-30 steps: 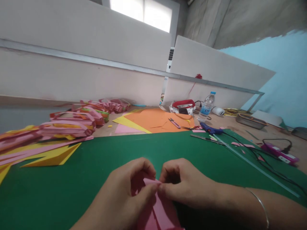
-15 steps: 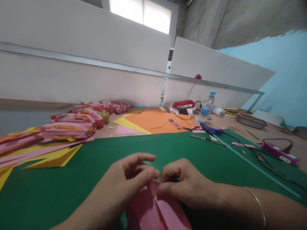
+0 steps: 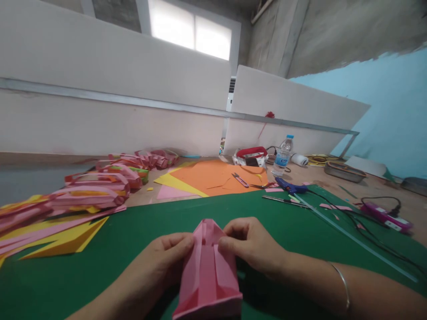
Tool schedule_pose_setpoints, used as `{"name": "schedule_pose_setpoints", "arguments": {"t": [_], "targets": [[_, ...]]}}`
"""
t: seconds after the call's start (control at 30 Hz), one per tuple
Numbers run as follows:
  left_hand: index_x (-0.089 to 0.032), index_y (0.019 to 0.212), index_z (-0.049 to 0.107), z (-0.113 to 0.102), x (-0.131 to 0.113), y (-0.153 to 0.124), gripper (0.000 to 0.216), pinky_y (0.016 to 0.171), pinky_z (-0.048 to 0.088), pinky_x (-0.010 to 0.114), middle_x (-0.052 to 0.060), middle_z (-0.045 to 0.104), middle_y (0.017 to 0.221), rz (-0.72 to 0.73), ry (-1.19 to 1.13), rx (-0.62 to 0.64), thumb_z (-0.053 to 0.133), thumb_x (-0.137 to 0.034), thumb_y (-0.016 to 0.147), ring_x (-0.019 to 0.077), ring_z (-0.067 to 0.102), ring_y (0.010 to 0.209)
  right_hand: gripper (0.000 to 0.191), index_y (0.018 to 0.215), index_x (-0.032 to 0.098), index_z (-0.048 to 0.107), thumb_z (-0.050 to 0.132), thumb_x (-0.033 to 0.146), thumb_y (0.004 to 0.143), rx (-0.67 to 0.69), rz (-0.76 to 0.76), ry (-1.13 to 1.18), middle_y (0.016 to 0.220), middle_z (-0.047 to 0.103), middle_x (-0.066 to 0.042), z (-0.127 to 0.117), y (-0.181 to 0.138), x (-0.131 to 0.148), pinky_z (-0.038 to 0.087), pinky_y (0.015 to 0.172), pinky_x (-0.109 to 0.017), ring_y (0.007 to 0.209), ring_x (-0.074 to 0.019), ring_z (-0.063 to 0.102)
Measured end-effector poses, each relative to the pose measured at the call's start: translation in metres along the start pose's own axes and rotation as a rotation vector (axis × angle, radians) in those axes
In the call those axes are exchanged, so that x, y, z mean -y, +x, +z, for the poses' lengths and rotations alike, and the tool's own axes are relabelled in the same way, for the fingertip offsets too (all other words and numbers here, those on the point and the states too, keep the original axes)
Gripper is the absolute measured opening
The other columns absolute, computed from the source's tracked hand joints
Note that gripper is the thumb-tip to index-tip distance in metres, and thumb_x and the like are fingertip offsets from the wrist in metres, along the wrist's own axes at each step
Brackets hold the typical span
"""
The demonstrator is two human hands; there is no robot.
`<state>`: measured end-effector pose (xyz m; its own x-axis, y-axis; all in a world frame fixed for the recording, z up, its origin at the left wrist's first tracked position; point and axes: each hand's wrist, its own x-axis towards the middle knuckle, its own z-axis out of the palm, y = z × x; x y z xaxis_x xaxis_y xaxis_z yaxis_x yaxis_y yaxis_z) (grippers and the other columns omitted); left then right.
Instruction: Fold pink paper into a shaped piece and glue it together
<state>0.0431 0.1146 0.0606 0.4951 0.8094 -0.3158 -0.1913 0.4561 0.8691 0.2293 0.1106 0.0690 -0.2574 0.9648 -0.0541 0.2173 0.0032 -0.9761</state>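
A folded pink paper piece (image 3: pixel 207 271), shaped like a long open box or bag, is held over the green mat (image 3: pixel 140 226) close in front of me. Its far end rises to a narrow folded tip, and a band runs down its middle. My left hand (image 3: pixel 170 255) pinches the left edge between thumb and fingers. On the other side, my right hand (image 3: pixel 251 242) grips the right edge near the far end, thumb on the inner flap. Some fingertips are hidden behind the paper.
Finished-looking pink paper baskets (image 3: pixel 96 191) and yellow paper (image 3: pixel 70 240) lie at left. Orange sheets (image 3: pixel 207 175), pink thread snips (image 3: pixel 240 180), a water bottle (image 3: pixel 283 155), a blue glue gun (image 3: pixel 292 186), tweezers (image 3: pixel 283 201) and a purple power strip (image 3: pixel 387 217) lie beyond and to the right.
The pink paper has come up and opened out, showing its inner band and far tip. My left hand has moved lower and left, from the top fold to the side edge.
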Motion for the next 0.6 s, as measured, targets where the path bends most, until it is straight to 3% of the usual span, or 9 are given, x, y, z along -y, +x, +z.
{"name": "schedule_pose_setpoints", "arguments": {"t": [0.1,0.27,0.47,0.6], "targets": [[-0.013,0.069,0.064,-0.013,0.013,0.009,0.036,0.049,0.037,0.02,0.002,0.062,0.056,-0.009,0.082,-0.083,0.07,-0.048,0.066,0.011,0.051,0.049,0.007,0.069,0.01,0.06,0.062,0.017,0.072,0.057,0.019,-0.051,0.06,0.053,0.002,0.001,0.003,-0.002,0.034,0.048,-0.018,0.053,-0.0061,0.045],[-0.014,0.067,0.063,-0.022,0.02,0.013,0.041,0.04,0.021,0.019,-0.004,0.046,0.048,-0.009,0.303,-0.095,0.07,-0.054,0.061,0.0065,0.03,0.041,0.015,0.066,0.011,0.056,0.059,0.022,0.075,0.007,0.016,-0.049,0.055,0.05,0.003,0.004,0.006,-0.003,0.032,0.045,-0.018,0.049,-0.0052,0.041],[-0.013,0.071,0.063,-0.01,0.007,0.004,0.04,0.042,0.021,0.018,-0.003,0.049,0.056,0.038,0.376,-0.03,0.068,-0.052,0.062,0.0068,0.033,0.047,0.017,0.064,0.012,0.056,0.059,0.025,0.074,-0.027,-0.041,-0.128,0.057,0.052,0.002,0.009,0.004,-0.003,0.034,0.046,-0.018,0.051,-0.0066,0.043],[-0.013,0.066,0.059,-0.015,0.011,0.005,0.038,0.044,0.028,0.019,-0.003,0.05,0.056,0.081,0.462,-0.087,0.067,-0.051,0.063,0.0083,0.039,0.049,0.015,0.066,0.013,0.056,0.057,0.025,0.075,0.009,-0.115,-0.207,0.059,0.051,0.002,0.012,0.003,-0.007,0.032,0.047,-0.018,0.053,-0.0069,0.042]]}}
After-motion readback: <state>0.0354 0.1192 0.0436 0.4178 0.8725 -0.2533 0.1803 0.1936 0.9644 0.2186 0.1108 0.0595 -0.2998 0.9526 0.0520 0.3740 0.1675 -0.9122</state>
